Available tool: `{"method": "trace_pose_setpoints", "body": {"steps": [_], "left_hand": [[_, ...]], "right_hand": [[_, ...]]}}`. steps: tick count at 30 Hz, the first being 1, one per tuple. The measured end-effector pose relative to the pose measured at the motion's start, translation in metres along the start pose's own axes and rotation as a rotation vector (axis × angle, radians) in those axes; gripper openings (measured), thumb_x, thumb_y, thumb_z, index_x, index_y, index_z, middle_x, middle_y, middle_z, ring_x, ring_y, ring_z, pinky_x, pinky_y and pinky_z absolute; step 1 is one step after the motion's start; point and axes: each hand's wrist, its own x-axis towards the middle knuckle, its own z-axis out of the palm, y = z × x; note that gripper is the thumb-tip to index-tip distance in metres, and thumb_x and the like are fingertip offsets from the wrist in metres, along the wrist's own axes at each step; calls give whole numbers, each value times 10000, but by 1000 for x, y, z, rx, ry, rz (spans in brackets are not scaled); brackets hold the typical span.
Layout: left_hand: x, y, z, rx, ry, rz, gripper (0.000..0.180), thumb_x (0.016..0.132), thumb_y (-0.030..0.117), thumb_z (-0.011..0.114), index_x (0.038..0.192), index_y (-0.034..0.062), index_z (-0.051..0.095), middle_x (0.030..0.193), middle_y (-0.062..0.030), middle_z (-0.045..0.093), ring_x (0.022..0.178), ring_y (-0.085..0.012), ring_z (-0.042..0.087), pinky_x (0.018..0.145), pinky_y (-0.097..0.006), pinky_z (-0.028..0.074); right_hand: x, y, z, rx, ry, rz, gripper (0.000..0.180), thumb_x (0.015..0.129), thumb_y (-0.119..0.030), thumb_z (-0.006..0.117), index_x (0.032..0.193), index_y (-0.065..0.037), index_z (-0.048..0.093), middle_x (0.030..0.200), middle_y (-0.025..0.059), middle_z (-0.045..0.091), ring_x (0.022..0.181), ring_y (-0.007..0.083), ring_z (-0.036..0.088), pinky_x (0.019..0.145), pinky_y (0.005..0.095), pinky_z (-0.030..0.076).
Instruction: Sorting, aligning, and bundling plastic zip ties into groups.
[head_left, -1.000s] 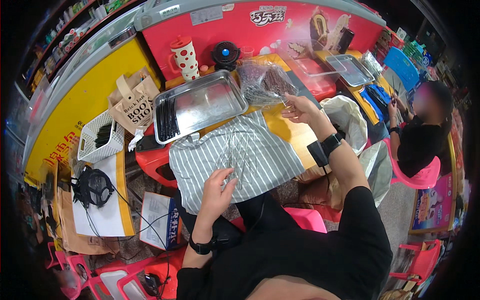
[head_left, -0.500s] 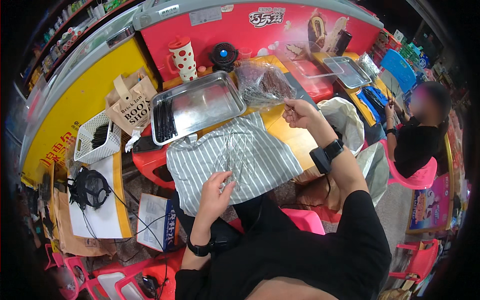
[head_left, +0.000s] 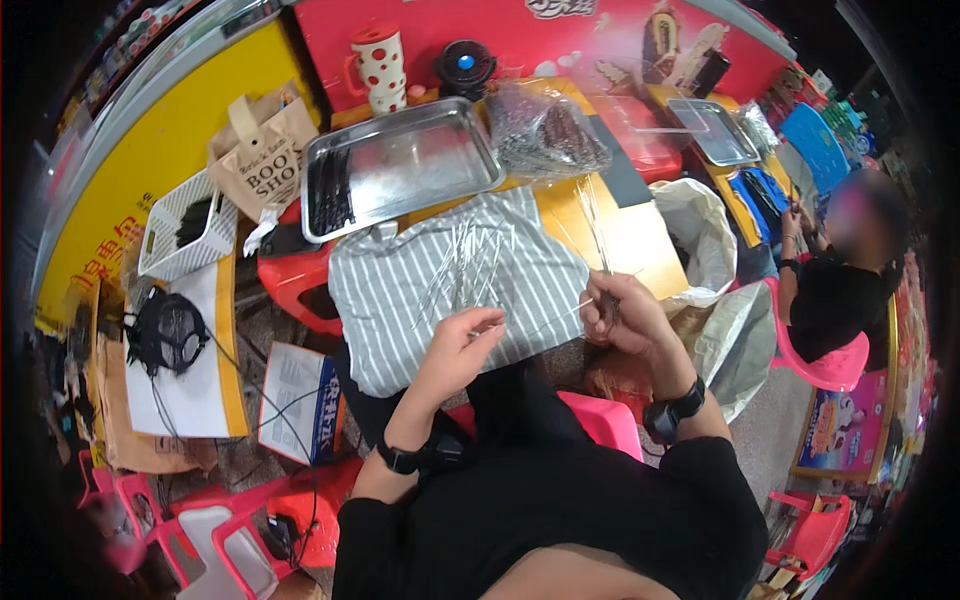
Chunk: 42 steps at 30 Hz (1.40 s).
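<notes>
A grey, white-striped cloth [head_left: 385,300] lies before me, with a loose spread of thin silvery wires [head_left: 470,255] on it. My left hand [head_left: 463,348] hovers over the cloth's near part, beside the wires' lower ends. Its fingers are apart and I see nothing in them. At the cloth's right edge my right hand [head_left: 630,312] is closed round a bundle of thin wires [head_left: 594,225], which points up toward a clear plastic bag [head_left: 550,135]. The bag holds dark, thin pieces. One thin wire slants from the right hand across the cloth.
A metal tray [head_left: 425,145] with black strips [head_left: 328,190] stands behind the cloth. Beyond are a dotted cup [head_left: 380,70] and a small fan [head_left: 466,68]. A white basket [head_left: 165,250] and paper bag [head_left: 262,145] stand left. A white sack [head_left: 715,235] and a seated person [head_left: 845,290] are right.
My right hand has come down and nearer from beside the plastic bag, with the wire bundle now showing in it. My left hand has moved slightly up and right. The view has shifted.
</notes>
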Motion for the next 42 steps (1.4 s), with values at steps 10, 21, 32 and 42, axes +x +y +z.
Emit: {"method": "trace_pose_setpoints", "body": {"steps": [10,21,32,42], "left_hand": [[-1,-15,-14,-220,172,-257,349,918,118,573,1214,-62,536,1002,-69,641,850,-84,584,712,-219,465],[-20,4,-31,554,122,137,152,818,57,550,887,-39,644,724,-178,627,688,-312,628,663,-377,489],[-69,59,-80,901,343,104,178,762,-20,488,865,-35,633,805,-231,619,759,-411,601,685,-473,473],[-58,52,-41,739,161,143,144,813,20,526,898,-9,639,827,-209,622,769,-399,599,686,-449,472]], "right_hand": [[82,65,31,50,-165,293,366,979,-362,423,782,-70,522,638,76,553,535,172,491,526,301,395],[80,71,35,66,-220,338,401,976,-397,423,1079,-30,548,822,120,643,656,192,593,607,305,474],[57,68,40,-11,-192,259,281,942,-136,509,1194,-16,472,984,206,633,772,183,630,673,263,511],[49,68,42,-104,-136,135,433,894,-86,550,1262,69,385,990,176,629,745,166,634,654,261,507]]}}
